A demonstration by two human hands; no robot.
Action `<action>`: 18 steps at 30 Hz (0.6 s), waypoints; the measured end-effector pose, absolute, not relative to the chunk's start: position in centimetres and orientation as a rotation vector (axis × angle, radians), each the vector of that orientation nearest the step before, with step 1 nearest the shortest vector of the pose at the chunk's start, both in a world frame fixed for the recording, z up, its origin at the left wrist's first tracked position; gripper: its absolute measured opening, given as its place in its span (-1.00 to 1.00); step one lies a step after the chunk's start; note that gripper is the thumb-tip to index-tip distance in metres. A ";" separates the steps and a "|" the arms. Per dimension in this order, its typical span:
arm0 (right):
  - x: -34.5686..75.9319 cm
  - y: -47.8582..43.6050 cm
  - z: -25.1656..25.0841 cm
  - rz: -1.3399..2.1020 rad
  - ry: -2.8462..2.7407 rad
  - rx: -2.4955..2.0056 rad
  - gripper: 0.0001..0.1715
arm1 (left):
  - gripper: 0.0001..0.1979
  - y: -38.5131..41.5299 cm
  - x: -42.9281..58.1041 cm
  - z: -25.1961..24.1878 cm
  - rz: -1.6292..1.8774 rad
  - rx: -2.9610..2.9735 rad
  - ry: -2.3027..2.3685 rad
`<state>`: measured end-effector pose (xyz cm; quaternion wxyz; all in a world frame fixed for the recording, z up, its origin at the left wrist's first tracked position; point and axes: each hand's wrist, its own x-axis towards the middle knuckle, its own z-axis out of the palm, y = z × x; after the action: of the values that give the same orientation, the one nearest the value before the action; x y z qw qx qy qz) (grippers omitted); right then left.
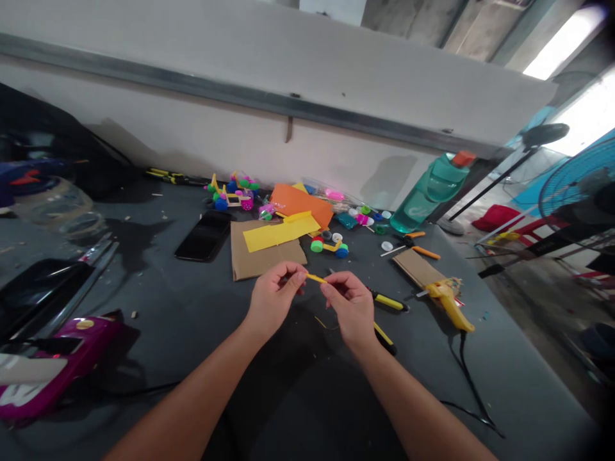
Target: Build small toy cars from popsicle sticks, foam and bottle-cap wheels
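Observation:
A small narrow yellow strip (316, 278) is stretched between my two hands above the dark table. My left hand (273, 294) pinches its left end between thumb and fingertips. At the other end, my right hand (350, 304) grips it the same way. Just beyond lie a brown cardboard piece (245, 259) with a yellow sheet (269, 237) on it, and a little toy car (329, 247) with a yellow body and coloured caps for wheels. Beside and partly behind my right hand is a yellow-and-black tool (389, 301), with another yellow-and-black handle (384, 338) near my wrist.
To the right are a yellow glue gun (449, 302) with its cord, a cardboard strip (418, 267), orange-handled scissors (425, 252) and a teal bottle (427, 195). A black phone (204, 235) lies left of the cardboard. A magenta power strip (62, 365) sits at the left.

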<state>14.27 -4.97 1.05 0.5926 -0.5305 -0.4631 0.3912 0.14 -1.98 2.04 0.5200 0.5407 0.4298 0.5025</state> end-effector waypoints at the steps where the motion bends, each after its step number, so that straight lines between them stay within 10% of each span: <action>1: 14.1 -5.0 0.9 0.891 -1.084 -1.261 -0.87 | -0.87 -1.9 0.3 1.9 1.214 1.251 1.019; 18: 11.6 -4.7 0.9 0.738 -1.090 -1.433 -0.85 | -0.77 -2.2 1.3 0.7 1.059 0.688 0.812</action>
<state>11.59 -4.66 0.89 0.5628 -0.6089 -0.4630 0.3134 1.29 -2.19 0.69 0.7311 0.3128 0.3689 0.4813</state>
